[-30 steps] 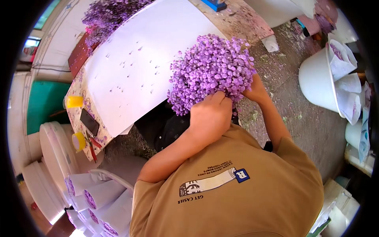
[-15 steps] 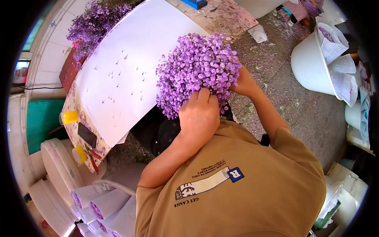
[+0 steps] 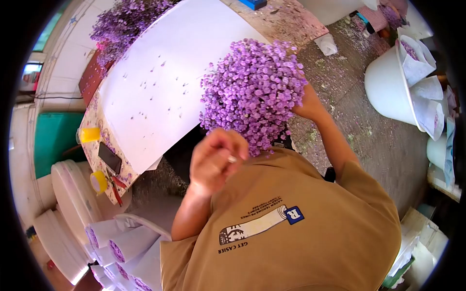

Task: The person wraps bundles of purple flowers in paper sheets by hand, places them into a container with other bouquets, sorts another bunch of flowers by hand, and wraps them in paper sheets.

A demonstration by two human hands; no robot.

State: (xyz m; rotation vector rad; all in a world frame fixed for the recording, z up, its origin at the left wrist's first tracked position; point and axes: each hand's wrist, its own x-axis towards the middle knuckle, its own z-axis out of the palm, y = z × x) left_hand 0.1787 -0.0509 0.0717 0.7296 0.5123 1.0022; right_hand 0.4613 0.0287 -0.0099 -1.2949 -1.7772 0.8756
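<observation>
A large round bunch of small purple flowers [image 3: 255,89] is held up in front of my chest, beside the white paper sheet [image 3: 174,63]. My right hand [image 3: 309,103] holds the bunch from its right side, with the fingers mostly hidden behind the blooms. Just left of the lower blooms, my left hand [image 3: 218,157] is closed, its fingers curled and slightly blurred. A tiny pale thing shows at its fingertips, too small to name. Little dark bits lie scattered on the sheet.
More purple flowers [image 3: 124,26] lie at the table's far left. A phone [image 3: 109,157], yellow tape rolls [image 3: 99,182] and red-handled pliers [image 3: 116,186] sit near the left edge. Wrapped bunches fill a white tub [image 3: 391,89] at right; others [image 3: 131,245] stand lower left.
My left hand has come away from the front of the flowers, down and to the left, and has turned. My right hand still holds the bunch.
</observation>
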